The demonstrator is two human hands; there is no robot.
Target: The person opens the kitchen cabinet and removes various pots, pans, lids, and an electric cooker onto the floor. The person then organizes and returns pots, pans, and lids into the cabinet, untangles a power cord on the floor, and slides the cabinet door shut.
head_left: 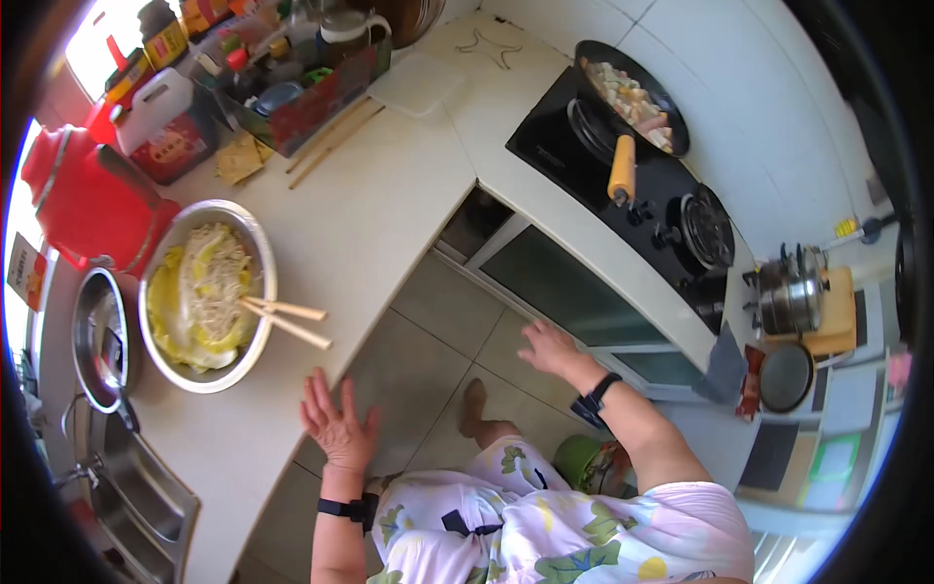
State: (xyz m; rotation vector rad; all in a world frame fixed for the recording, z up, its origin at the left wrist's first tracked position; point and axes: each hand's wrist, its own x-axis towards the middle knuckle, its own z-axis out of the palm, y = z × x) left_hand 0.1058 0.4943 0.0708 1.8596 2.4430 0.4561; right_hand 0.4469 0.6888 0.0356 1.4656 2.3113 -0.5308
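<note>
My left hand (pixel 341 423) is held over the counter's front edge with its fingers spread and nothing in it. Nearest to it is a metal bowl (pixel 266 336) of noodles and yellow-green leaves, with a pair of wooden chopsticks (pixel 292 321) resting in the food and sticking out over the rim. My right hand (pixel 551 348) hangs above the floor in front of the lower cabinets, its fingers apart and empty. At the upper right, a black pan (pixel 681 127) with a yellow handle (pixel 623 170) holds chopped food on the stove (pixel 545 122).
A metal basin (pixel 81 336) and sink (pixel 146 496) are at the left. Behind the bowl stand a red container (pixel 88 200) and a bin of bottles (pixel 302 117). Long chopsticks (pixel 336 146) lie beside the bin. A steel pot (pixel 790 292) stands far right; a green bin (pixel 576 462) is by my legs.
</note>
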